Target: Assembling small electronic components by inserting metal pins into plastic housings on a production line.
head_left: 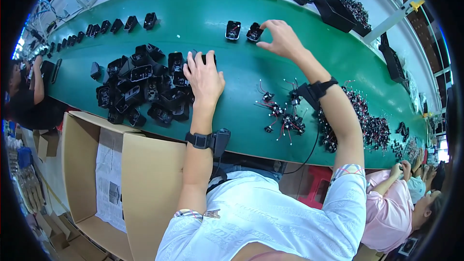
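Observation:
My right hand (282,40) reaches to the far middle of the table. Its thumb and forefinger close about the edges of a black plastic housing (253,33) with an open, hollow face. A similar housing (233,30) stands just left of it. At the right edge of a heap of black housings (141,73), my left hand (205,79) bends its fingers over another black housing (210,60), which they partly cover. Small wired parts (291,122) with red and black leads lie below my right forearm.
A green table (193,12) carries a row of housings (105,26) at the far left and a larger heap of wired parts (367,128) at right. Black bins (333,10) stand along the back. An open cardboard box (152,188) is near left. Other people sit on both sides.

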A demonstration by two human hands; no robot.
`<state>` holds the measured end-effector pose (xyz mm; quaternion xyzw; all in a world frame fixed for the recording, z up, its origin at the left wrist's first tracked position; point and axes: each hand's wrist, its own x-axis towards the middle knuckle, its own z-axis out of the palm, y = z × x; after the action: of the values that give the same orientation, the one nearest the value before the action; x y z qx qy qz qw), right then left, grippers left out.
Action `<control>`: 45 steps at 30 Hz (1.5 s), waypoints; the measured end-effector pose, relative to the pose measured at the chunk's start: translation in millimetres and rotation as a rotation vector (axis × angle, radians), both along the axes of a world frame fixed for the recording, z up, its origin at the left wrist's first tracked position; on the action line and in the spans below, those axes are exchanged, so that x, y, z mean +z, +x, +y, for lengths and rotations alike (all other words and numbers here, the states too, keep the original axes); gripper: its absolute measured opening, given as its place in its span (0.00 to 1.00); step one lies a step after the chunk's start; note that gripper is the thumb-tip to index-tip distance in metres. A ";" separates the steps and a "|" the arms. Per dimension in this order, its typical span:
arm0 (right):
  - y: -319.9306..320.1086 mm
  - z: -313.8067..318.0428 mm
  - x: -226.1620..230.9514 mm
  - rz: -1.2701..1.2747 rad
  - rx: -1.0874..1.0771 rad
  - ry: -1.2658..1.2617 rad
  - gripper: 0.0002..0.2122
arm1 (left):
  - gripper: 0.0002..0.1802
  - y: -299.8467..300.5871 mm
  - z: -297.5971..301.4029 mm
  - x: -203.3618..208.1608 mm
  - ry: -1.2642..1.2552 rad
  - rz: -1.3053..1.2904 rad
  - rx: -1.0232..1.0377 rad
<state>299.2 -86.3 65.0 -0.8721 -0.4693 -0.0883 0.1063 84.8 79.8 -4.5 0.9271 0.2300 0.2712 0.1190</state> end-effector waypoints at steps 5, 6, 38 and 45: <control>14.5 8.5 -16.7 -0.018 -0.103 0.023 0.36 | 0.30 5.5 -10.0 4.6 -0.021 -0.035 -0.089; 21.6 12.9 -25.4 -0.023 -0.110 0.027 0.36 | 0.30 7.4 -13.7 5.3 -0.042 -0.064 -0.157; -112.4 -60.2 -2.2 0.455 -0.008 -0.328 0.14 | 0.22 -76.8 -52.1 -11.0 -1.206 -0.341 -0.377; -106.2 -68.1 -9.0 0.814 0.044 0.028 0.08 | 0.40 -90.0 -52.4 -9.5 -1.202 -0.099 -0.561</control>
<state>193.0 -154.4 56.0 -0.8241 -0.4062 0.2599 0.2971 -5.3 27.4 -14.1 0.7105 0.0852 0.0967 0.6918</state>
